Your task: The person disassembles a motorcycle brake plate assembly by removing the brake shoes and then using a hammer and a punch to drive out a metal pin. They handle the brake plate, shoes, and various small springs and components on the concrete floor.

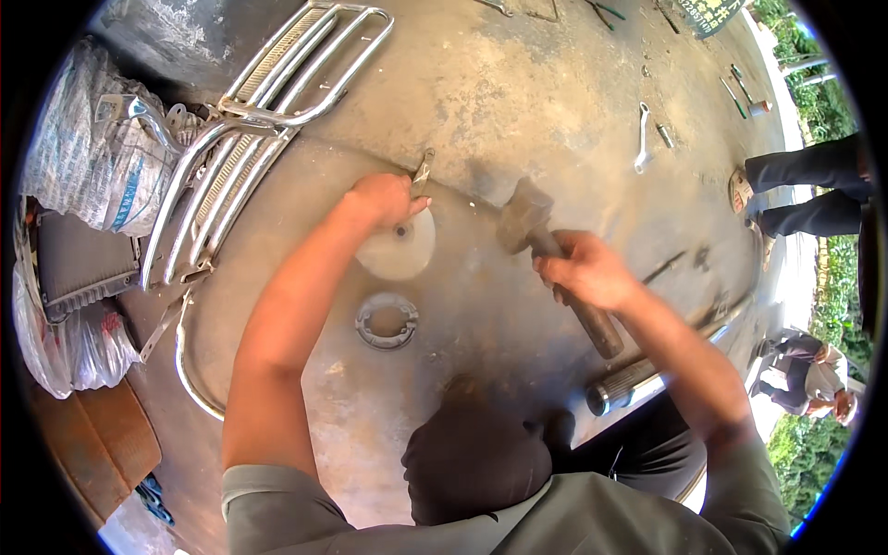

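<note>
My right hand (592, 268) is closed around the handle of a hammer (525, 217), whose heavy, blurred head is raised to the right of my left hand. The closed left hand (381, 201) grips a small metal lever (424, 171) that sticks up past the fingers. Just below that hand is a pale round disc (400, 252) with a dark hole at its middle, partly covered by the fingers. Nearer to me, a ring of brake shoes (387, 321) lies on the concrete floor (499, 305). Where the lever meets the disc is hidden.
A chrome rack (268, 120) and a woven sack (92, 148) are at the left. A spanner (642, 137), a socket (665, 136) and pliers (606, 14) lie farther off. Beside my right forearm is a chrome pipe (638, 381). Other people stand (805, 190) and sit (819, 377) at the right.
</note>
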